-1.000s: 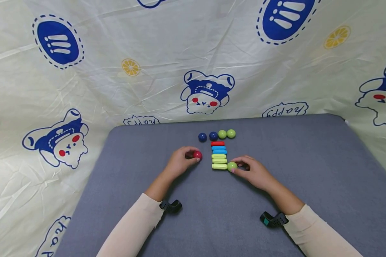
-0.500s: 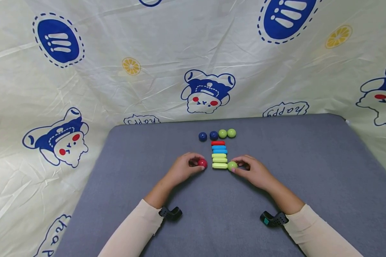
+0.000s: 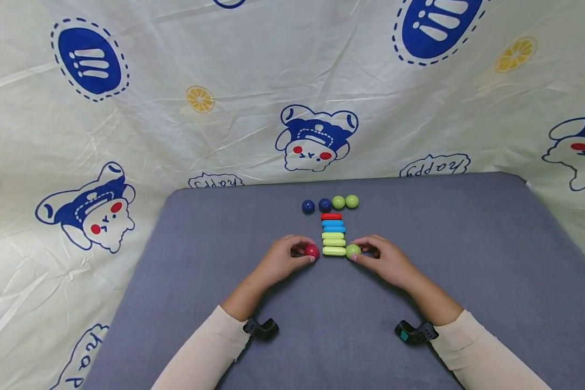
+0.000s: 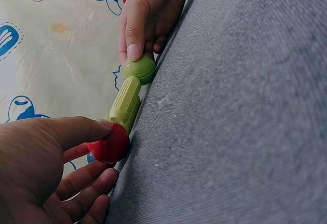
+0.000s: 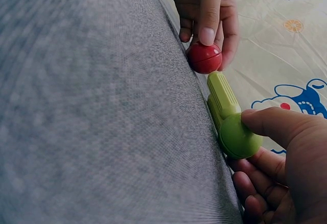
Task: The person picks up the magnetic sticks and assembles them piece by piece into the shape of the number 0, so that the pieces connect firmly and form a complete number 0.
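Lime-coloured and ridged along its length, the nearest rod (image 3: 333,251) lay crosswise on the grey surface (image 3: 331,336). Just off its left end sat the red ball (image 3: 311,251), a narrow gap between them in the head view, and the left hand (image 3: 286,260) had thumb and fingers clamped on that ball. Against its right end, touching, sat the green ball (image 3: 353,251), pinched between the thumb and fingers of the right hand (image 3: 389,262). Beyond the nearest rod, lined up behind it, lay two more lime rods (image 3: 333,236), two blue rods (image 3: 334,229) and a red rod (image 3: 331,216); past those, farthest from it, stood two dark blue balls (image 3: 325,205) and two far green balls (image 3: 352,201). Judging by their glossy look and seams, the held balls were probably hard plastic, light, unlikely to break, but smooth enough to slip or roll once released. A hold across the widest part, thumb opposite fingertips, seemed best for them. The nearest rod looked stiff and light too, its ridges likely giving good grip along the long sides.
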{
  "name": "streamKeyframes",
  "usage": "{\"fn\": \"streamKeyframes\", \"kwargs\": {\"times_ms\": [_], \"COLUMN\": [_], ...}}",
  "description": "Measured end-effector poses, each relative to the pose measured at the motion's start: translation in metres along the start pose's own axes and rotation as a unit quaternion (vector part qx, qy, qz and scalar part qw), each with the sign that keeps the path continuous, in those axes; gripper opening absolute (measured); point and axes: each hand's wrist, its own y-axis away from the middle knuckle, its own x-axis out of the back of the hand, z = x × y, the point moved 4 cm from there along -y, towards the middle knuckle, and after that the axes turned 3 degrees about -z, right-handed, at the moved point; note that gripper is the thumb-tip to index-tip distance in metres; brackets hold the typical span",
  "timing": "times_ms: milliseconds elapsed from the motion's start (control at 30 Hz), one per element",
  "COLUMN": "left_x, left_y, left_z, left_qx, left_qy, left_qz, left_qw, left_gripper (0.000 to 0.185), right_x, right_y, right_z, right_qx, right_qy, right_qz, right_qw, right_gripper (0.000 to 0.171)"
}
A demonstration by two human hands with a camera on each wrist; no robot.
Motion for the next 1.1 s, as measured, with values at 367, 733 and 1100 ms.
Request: {"fn": "streamKeyframes", "kwargs": {"times_ms": [367, 733, 1100], "left_x": [-0.0025, -0.0047, -0.0059], "left_y": [-0.0003, 0.0013, 0.0018], "left_z": [-0.0002, -0.0006, -0.0050], "left_qx": [-0.011, -0.008, -0.003], "left_qy": [-0.002, -0.004, 0.012], "left_qz": [0.009, 0.016, 0.018], "left_qw": [0.9999, 0.9998, 0.9998], "left_gripper": [0.037, 0.032, 0.031], "right_x": [0.0002, 0.0004, 0.0008], "right_y": [-0.0001, 0.0006, 0.0002], "right_z": [-0.0001, 0.0000, -0.0005], "right_qx": [-0.002, 0.001, 0.004], "right_qy": [0.004, 0.008, 0.012], "right_qz": [0.000, 0.002, 0.004], "right_qw": [1.000, 1.000, 1.000], "right_gripper": [0.035, 0.034, 0.034]}}
